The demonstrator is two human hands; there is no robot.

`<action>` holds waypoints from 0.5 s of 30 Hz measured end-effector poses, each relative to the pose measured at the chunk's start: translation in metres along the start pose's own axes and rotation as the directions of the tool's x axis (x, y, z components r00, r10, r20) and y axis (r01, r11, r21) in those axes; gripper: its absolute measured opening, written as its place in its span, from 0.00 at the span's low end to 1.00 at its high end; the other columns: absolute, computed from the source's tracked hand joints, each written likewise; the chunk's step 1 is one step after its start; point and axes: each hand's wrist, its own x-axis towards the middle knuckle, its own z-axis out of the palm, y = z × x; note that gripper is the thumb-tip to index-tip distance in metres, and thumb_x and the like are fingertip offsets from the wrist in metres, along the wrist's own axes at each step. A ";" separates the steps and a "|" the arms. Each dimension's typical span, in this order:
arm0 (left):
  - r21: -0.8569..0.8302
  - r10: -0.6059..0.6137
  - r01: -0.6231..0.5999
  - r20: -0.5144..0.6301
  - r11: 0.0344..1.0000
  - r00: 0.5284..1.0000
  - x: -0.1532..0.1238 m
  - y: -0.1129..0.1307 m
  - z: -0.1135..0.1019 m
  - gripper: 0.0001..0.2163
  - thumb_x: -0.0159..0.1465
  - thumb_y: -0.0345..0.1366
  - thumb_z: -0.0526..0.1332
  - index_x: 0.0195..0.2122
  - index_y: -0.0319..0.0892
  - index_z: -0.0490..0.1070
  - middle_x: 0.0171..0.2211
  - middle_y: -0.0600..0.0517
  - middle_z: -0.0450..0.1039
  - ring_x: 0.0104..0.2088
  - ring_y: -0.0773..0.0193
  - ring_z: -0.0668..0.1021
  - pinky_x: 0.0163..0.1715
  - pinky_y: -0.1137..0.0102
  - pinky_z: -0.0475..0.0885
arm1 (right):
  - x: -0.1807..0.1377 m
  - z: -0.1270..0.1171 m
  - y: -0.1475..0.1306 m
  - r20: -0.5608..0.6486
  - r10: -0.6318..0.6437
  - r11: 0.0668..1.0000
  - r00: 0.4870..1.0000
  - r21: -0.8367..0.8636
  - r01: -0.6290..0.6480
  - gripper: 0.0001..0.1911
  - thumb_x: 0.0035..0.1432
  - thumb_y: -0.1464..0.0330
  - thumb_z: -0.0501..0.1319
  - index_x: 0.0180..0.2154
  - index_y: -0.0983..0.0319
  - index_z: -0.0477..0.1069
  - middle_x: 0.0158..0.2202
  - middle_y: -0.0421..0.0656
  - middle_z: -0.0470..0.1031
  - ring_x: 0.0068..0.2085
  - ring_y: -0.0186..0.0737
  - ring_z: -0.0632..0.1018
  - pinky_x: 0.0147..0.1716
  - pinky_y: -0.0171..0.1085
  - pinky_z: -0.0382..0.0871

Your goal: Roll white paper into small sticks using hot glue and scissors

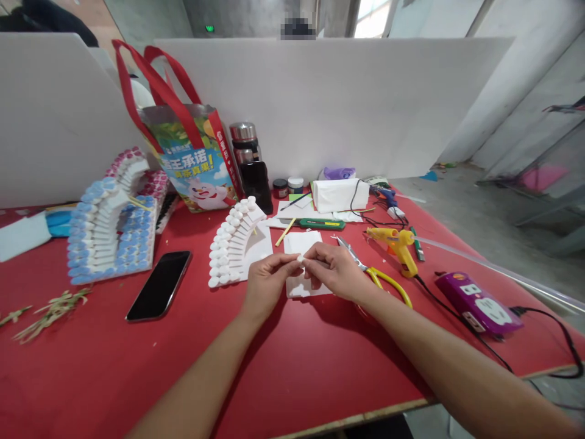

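Note:
Both my hands meet above the red table, pinching one small white foam piece between their fingertips. My left hand holds it from the left, my right hand from the right; both are closed in a pinch. Under them lies a white foam sheet. Just left stands a white arched foam model with rows of rounded tips. Yellow-handled scissors lie by my right wrist.
A yellow glue gun and purple power strip sit right, cords trailing. A black phone, a blue-and-pink arched model, a red-handled bag, flasks, a tissue pack and green twigs surround. White partition boards behind.

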 end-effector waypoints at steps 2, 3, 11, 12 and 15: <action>-0.145 -0.106 0.127 0.140 0.981 0.984 0.005 0.000 -0.004 0.10 0.57 0.39 0.74 0.38 0.42 0.84 0.33 0.48 0.83 0.34 0.61 0.82 0.42 0.66 0.76 | 0.000 -0.005 -0.002 0.045 -0.027 1.000 0.999 -0.010 0.027 0.11 0.66 0.62 0.61 0.35 0.62 0.70 0.27 0.39 0.76 0.24 0.33 0.77 0.27 0.33 0.71; -0.181 -0.126 0.162 0.195 0.970 0.973 0.008 0.000 -0.006 0.09 0.57 0.40 0.74 0.37 0.41 0.84 0.32 0.48 0.83 0.33 0.62 0.81 0.41 0.66 0.76 | 0.000 -0.006 -0.003 0.058 -0.037 0.999 0.998 -0.009 0.037 0.10 0.66 0.62 0.61 0.35 0.62 0.71 0.27 0.39 0.75 0.24 0.33 0.77 0.27 0.33 0.71; -0.141 -0.104 0.138 0.224 0.980 0.969 0.010 -0.002 -0.011 0.11 0.59 0.40 0.73 0.40 0.40 0.84 0.32 0.48 0.81 0.31 0.64 0.79 0.37 0.69 0.74 | 0.001 -0.002 -0.003 -0.018 0.028 0.996 0.999 -0.085 -0.030 0.09 0.64 0.64 0.61 0.32 0.62 0.70 0.26 0.39 0.78 0.22 0.33 0.79 0.23 0.31 0.69; -0.143 -0.107 0.140 0.219 0.980 0.970 0.010 -0.002 -0.011 0.11 0.59 0.41 0.73 0.40 0.40 0.84 0.32 0.49 0.80 0.31 0.65 0.78 0.36 0.69 0.74 | 0.001 -0.002 -0.004 -0.044 0.055 0.993 0.998 -0.101 -0.059 0.10 0.64 0.63 0.62 0.32 0.62 0.70 0.25 0.39 0.78 0.21 0.34 0.79 0.22 0.31 0.69; -0.136 -0.103 0.131 0.196 0.982 0.975 0.009 -0.002 -0.010 0.12 0.59 0.41 0.73 0.40 0.41 0.82 0.30 0.50 0.79 0.30 0.65 0.78 0.34 0.70 0.74 | 0.002 -0.003 -0.006 -0.085 0.109 0.984 0.990 -0.131 -0.119 0.12 0.62 0.61 0.64 0.31 0.61 0.71 0.24 0.39 0.78 0.20 0.34 0.79 0.21 0.31 0.67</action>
